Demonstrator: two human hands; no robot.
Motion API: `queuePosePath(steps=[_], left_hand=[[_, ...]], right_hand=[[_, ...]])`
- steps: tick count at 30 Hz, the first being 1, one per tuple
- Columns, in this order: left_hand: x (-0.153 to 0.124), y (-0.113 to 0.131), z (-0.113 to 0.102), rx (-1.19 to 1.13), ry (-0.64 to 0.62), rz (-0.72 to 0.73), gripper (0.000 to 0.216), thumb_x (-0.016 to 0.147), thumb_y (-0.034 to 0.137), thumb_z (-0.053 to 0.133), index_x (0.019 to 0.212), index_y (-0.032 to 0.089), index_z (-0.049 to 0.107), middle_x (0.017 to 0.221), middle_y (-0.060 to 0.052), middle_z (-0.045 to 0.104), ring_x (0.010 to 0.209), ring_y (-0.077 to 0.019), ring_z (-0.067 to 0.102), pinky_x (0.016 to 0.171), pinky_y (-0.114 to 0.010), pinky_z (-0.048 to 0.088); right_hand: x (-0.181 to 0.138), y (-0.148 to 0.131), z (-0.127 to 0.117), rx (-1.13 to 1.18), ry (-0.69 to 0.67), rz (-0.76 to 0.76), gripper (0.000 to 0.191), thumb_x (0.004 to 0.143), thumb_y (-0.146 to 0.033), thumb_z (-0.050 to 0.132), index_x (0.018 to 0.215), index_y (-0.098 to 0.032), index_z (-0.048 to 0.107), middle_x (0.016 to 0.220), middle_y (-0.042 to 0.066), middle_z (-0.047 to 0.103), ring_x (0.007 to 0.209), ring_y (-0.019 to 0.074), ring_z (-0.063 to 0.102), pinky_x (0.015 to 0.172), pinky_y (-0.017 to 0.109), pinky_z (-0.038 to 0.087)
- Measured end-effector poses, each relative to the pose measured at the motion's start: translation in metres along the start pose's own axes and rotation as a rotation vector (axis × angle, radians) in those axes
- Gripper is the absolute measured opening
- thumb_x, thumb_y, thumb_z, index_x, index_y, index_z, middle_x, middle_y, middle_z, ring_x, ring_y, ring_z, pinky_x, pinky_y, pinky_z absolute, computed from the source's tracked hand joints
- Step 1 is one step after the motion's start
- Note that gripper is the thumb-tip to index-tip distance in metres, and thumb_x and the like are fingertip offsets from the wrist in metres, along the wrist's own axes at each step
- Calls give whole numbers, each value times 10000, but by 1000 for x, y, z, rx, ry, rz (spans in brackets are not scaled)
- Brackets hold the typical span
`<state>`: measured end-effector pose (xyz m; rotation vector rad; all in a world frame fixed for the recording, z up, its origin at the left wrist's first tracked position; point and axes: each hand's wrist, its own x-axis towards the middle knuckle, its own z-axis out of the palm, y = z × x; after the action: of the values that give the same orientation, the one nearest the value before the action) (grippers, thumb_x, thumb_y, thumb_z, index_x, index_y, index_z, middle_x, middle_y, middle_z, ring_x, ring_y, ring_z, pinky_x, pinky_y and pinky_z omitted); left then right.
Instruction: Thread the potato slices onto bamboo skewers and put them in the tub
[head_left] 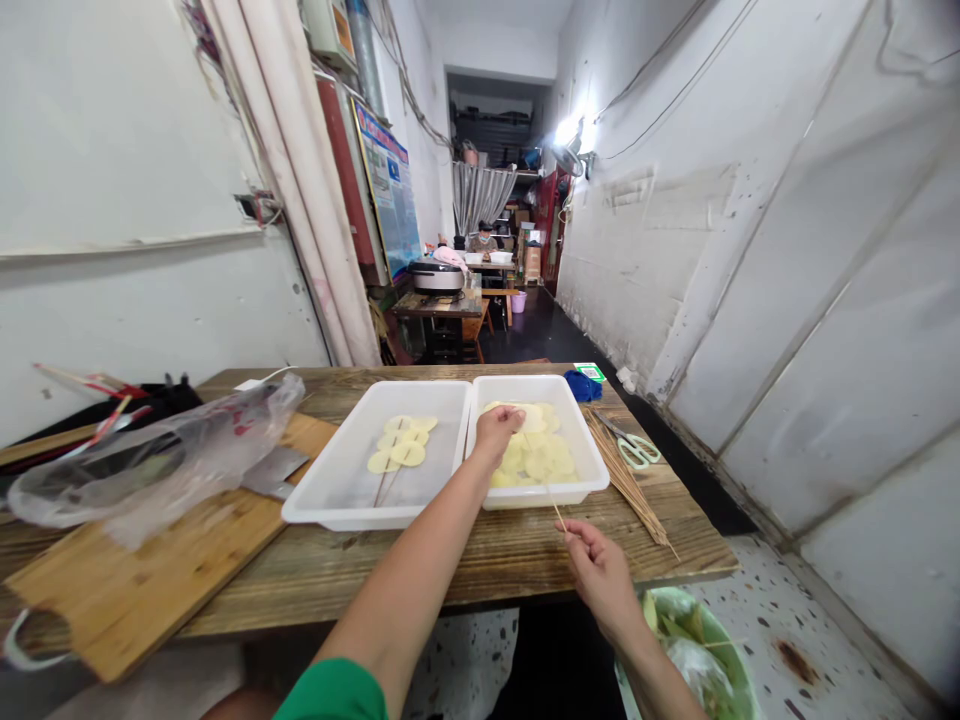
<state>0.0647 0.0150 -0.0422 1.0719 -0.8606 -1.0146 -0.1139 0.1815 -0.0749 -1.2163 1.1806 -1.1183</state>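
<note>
Skewer (557, 512) in right hand (600, 570), left hand (495, 430) on slices (540, 460)

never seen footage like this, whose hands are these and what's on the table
There is no machine: a camera worn on a person's head looks down at their two bare hands. The left hand reaches into the right white plastic tray of pale yellow round slices. The right hand pinches a thin bamboo skewer. The left white plastic tray holds skewered slices. On the brown wooden table lie a bundle of spare skewers, green-handled scissors and a wooden cutting board.
</note>
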Motion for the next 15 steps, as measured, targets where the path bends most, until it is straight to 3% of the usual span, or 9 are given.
queuePosePath(steps=[15], left_hand=[[-2, 1, 1, 78, 0, 53, 211, 563, 310, 767, 679, 167, 663, 614, 13, 581, 593, -111, 496, 580, -222, 392]], right_hand=[[4, -1, 7, -18, -7, -11, 389, 777, -487, 560, 958, -154, 648, 442, -85, 301, 396, 71, 204, 393, 216, 160]])
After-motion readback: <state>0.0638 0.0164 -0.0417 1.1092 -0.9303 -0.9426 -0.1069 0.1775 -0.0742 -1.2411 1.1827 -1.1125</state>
